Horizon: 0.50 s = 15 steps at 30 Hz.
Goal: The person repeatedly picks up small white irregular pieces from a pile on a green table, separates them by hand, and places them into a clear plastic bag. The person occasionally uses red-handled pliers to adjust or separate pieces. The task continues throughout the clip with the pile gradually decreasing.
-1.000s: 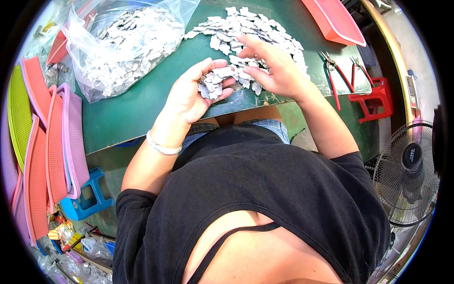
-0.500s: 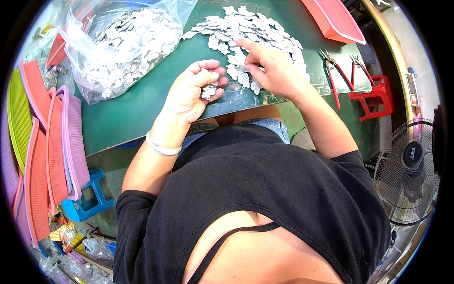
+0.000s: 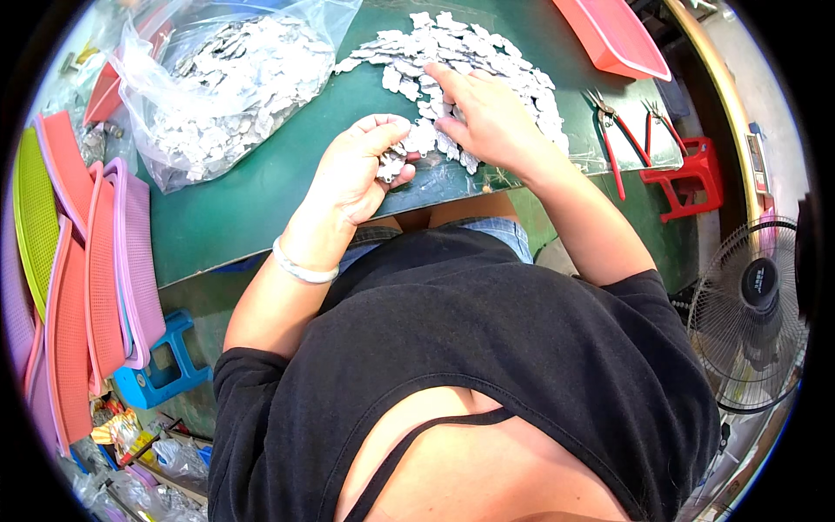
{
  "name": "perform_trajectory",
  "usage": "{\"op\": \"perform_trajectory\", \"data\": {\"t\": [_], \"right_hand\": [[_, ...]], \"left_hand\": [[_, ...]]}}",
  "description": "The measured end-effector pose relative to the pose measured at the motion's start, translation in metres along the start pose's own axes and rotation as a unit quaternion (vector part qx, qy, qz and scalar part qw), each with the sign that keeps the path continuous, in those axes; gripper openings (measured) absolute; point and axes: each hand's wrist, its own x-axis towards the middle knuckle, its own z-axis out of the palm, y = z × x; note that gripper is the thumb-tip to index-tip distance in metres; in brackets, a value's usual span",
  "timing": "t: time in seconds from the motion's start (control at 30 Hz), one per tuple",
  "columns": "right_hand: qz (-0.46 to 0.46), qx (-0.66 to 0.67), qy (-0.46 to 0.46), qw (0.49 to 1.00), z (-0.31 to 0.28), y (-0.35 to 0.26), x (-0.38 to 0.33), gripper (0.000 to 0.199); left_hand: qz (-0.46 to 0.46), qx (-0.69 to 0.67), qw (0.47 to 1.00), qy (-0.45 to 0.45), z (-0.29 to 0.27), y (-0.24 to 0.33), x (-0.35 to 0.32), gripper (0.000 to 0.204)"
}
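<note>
Pieces [image 3: 390, 166] in the left hand [image 3: 346, 170]: silvery-grey, flat, lobed outlines.

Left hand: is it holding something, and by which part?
The left hand holds small grey pieces between thumb and fingers; their gripped part cannot be told.

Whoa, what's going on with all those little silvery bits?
A person is handling small, flat, silvery pieces at a green table. The left hand holds a few pieces. The right hand, thumb and forefinger apart, is at the big loose pile; whether it grips one is unclear. More sit in a clear plastic bag to the left.
</note>
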Motion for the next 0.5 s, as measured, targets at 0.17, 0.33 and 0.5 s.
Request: {"op": "perform_trajectory", "data": {"t": [0.17,0.33,0.5], "right_hand": [[0.067,0.027,-0.003,0.997,0.006,0.007,-0.001,0.053],[0.221,0.338,-0.035,0.914,-0.012,-0.001,0.005,0.048],[0.261,0.43,-0.069,0.861,-0.018,-0.005,0.009,0.046]], "left_hand": [[0.011,-0.018,0.999,0.025,0.005,0.004,-0.005,0.014],[0.01,-0.037,0.999,0.002,-0.003,0.004,0.001,0.02],[0.005,-0.034,0.999,-0.004,0.003,0.004,0.002,0.019]]}}
